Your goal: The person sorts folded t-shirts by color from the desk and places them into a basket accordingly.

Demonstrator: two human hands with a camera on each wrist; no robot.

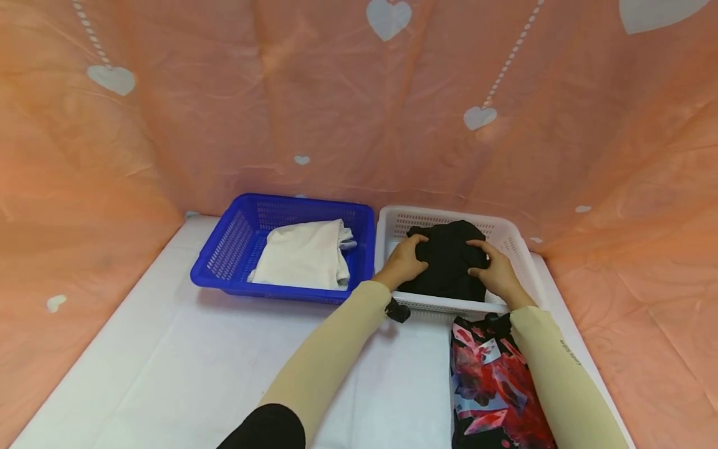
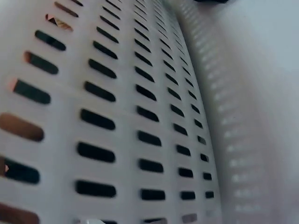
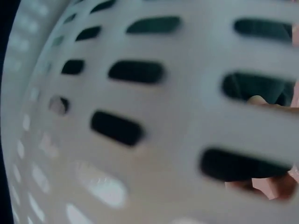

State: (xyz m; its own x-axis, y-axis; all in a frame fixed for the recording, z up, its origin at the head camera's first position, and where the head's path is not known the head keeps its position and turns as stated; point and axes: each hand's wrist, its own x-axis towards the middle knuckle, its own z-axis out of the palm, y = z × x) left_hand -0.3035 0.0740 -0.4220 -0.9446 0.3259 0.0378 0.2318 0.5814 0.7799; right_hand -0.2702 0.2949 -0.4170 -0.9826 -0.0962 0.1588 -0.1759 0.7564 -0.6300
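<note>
A bundled black cloth (image 1: 449,265) lies in the white plastic basket (image 1: 518,252). My left hand (image 1: 402,262) grips its left side, finger and thumb spread apart along the edge. On the opposite side my right hand (image 1: 499,273) holds the cloth with curved fingers and thumb. Slotted white basket wall (image 2: 126,126) fills most of the left wrist view, hiding that hand. Through the slots in the right wrist view, dark cloth (image 3: 259,86) and parts of fingers (image 3: 282,186) show.
A blue basket (image 1: 224,284) with a folded white cloth (image 1: 303,255) stands left of the white one. In front lies a dark cloth with a red print (image 1: 488,386), partly under my right forearm. Orange sheeting (image 1: 336,93) hangs behind the white table surface (image 1: 168,368).
</note>
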